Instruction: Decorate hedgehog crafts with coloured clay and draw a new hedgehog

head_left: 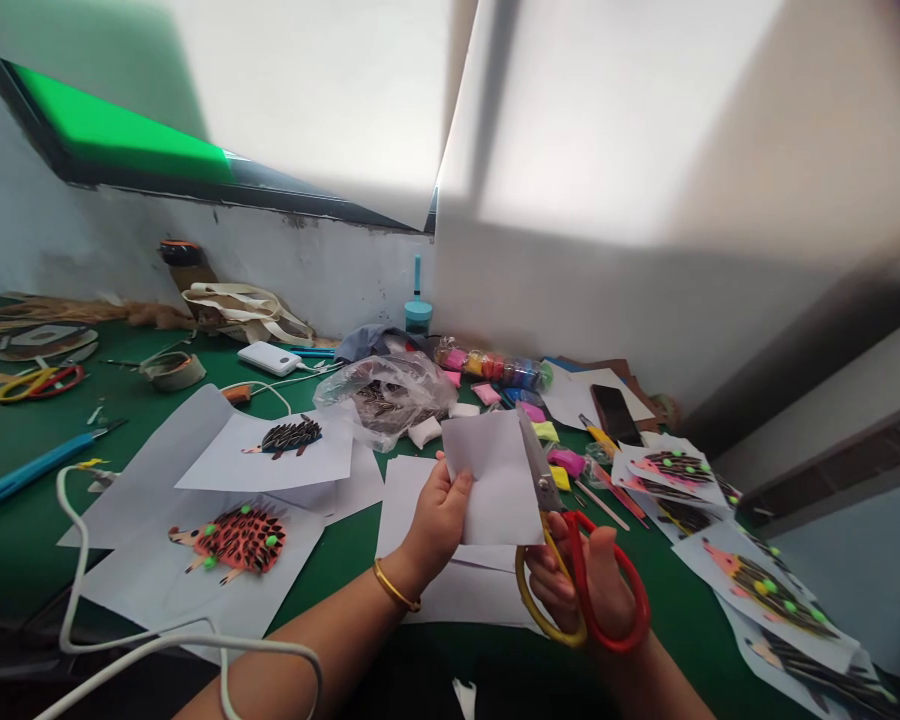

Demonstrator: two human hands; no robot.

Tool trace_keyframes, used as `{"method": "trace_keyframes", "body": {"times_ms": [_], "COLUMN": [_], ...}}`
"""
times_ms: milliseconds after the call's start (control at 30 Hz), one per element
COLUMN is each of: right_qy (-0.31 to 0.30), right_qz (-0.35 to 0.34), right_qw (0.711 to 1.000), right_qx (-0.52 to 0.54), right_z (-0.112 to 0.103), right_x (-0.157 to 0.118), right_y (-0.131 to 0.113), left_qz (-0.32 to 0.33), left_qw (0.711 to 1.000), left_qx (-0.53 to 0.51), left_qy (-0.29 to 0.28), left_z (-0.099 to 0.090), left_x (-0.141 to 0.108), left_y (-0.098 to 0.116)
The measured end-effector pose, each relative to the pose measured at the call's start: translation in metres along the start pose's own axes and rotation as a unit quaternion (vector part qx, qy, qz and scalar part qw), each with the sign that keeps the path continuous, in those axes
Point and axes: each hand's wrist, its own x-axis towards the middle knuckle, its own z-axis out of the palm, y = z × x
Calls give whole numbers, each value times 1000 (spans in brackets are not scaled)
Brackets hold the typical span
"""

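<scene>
My left hand, with a gold bangle at the wrist, pinches a small white paper between thumb and fingers. My right hand has its fingers in the red and yellow handles of a pair of scissors. The scissor blades point up and lie along the right edge of the paper. Below both hands, larger white sheets rest on the green table.
Hedgehog pictures lie at the left and right. Behind are a plastic bag, clay packets and a phone. A white cable crosses the front left, near a blue tool.
</scene>
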Motion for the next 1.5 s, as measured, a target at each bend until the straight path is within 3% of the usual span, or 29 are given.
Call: {"method": "trace_keyframes", "body": {"times_ms": [133,200,233,267,333,400,467,533,667,800,933,1067,1267,1367,1500], "right_qy": [57,119,161,201,286,297,287,276,262,261,252,212,160,142,143], "right_qz": [-42,-63,-62,-23,-4,16,23,40,73,115,161,255,137,130,144], "right_qw": [992,967,939,894,762,644,561,514,458,415,363,343,303,281,293], "right_qx": [-104,-216,-298,-400,-581,-705,-776,-811,-846,-864,-883,-879,-929,-940,-934], "right_z": [-7,-20,-29,-39,-62,-85,-105,-121,-138,-138,-125,-97,-66,-69,-78], "right_x": [0,-5,-10,-16,-31,-49,-67,-84,-105,-98,-75,-51,11,40,52], "right_y": [-18,-38,-48,-59,-76,-83,-80,-72,-59,-61,-74,-96,-104,-93,-87], "left_qz": [-13,-5,1,6,12,13,13,12,0,-2,-4,-13,-24,-31,-38], "left_qw": [1000,1000,999,999,998,997,997,997,997,996,997,998,998,999,998], "left_qx": [-17,-23,-27,-32,-47,-58,-63,-64,-64,-72,-67,-55,-45,-38,-36], "left_qy": [12,18,21,25,33,42,47,49,51,46,37,34,24,22,16], "left_z": [-4,-9,-11,-14,-18,-22,-23,-24,-24,-24,-25,-27,-24,-23,-21], "left_x": [1,5,8,10,16,20,23,24,24,24,23,23,21,19,15], "left_y": [-3,-2,-1,0,3,7,9,9,3,-1,-4,-9,-11,-10,-10]}}
